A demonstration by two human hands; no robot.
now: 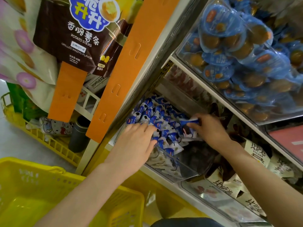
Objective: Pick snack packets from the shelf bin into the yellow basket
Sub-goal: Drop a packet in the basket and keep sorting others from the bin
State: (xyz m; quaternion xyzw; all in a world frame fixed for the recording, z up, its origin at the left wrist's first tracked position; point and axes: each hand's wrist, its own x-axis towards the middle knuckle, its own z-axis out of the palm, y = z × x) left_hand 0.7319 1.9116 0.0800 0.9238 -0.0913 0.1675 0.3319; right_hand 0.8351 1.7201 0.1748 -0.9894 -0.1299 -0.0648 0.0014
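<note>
A clear shelf bin (183, 173) holds a heap of small blue-and-white snack packets (152, 112). My left hand (136, 143) reaches into the bin from the lower left, its fingers curled down into the packets near the front; what they hold is hidden. My right hand (206, 126) comes in from the right and pinches several blue-and-white packets (188, 126) between thumb and fingers. The yellow basket (126, 203) stands at the lower left, below the bin, and its visible inside shows no packets.
An orange shelf upright (124, 76) stands left of the bin. A bin of blue-lidded snacks (237, 51) hangs above on the right. Cream and dark packets (255, 154) fill the neighbouring bins. Another yellow crate (49, 141) with a dark flask (78, 133) sits on the floor.
</note>
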